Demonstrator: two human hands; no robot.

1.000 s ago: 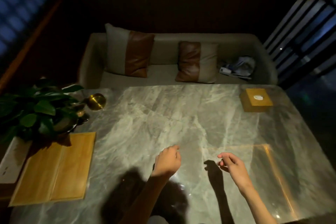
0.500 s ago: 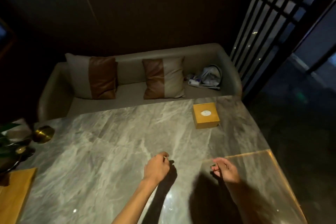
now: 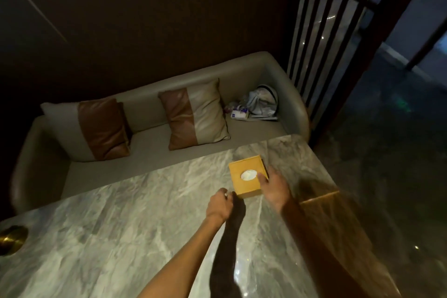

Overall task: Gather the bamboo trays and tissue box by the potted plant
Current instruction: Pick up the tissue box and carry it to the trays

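The bamboo tissue box [image 3: 244, 182], square with white tissue showing in its round top opening, stands on the marble table [image 3: 125, 230] near the far right corner. My right hand [image 3: 274, 187] lies against the box's right side, thumb on the lid beside the opening, fingers spread over the edge. My left hand [image 3: 219, 204] is loosely curled and holds nothing, hovering just short of the box's near left corner. The bamboo trays and the potted plant are out of view.
A brass bowl [image 3: 12, 239] sits at the table's left edge. Behind the table is a grey sofa [image 3: 273, 72] with two brown-and-beige cushions [image 3: 196, 116] and a pile of cloth and packets [image 3: 256, 104]. A dark slatted screen [image 3: 338, 19] stands at right, and dark floor lies beyond the table's right edge.
The view has swung right, so the plant and trays have left the frame. Both hands have reached forward across the table, and the right hand has arrived on the tissue box.
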